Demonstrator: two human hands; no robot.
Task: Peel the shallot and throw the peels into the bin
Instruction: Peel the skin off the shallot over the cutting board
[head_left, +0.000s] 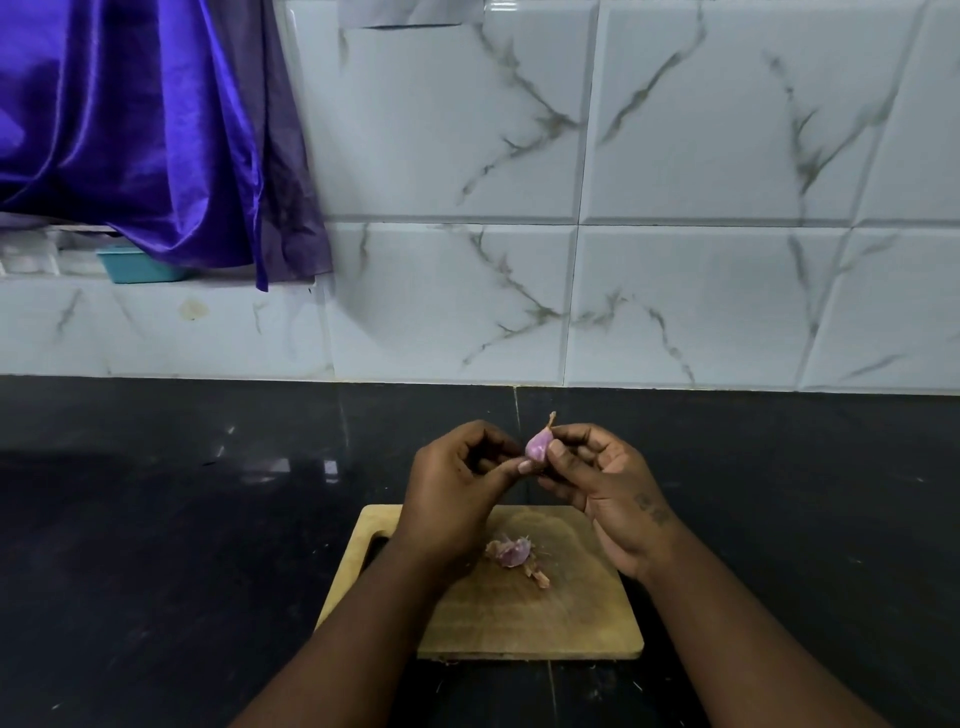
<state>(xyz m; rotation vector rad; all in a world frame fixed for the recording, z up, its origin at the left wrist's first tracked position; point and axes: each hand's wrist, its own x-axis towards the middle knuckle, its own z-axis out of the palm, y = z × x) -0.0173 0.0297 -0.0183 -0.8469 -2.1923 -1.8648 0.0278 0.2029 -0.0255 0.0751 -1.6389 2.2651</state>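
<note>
A small pink-purple shallot (537, 445) with a dry stem tip is held up above the far edge of a wooden cutting board (582, 618). My right hand (602, 483) pinches it between thumb and fingers. My left hand (457, 488) pinches its lower left side with thumb and fingertips. A small heap of purple and brown peels (511, 553) lies on the board below my hands. No bin is in view.
The board lies on a black countertop (156, 519) against a white marble-patterned tiled wall (675, 260). A shiny purple cloth (156, 130) hangs at the upper left over a ledge with a teal container (135, 265).
</note>
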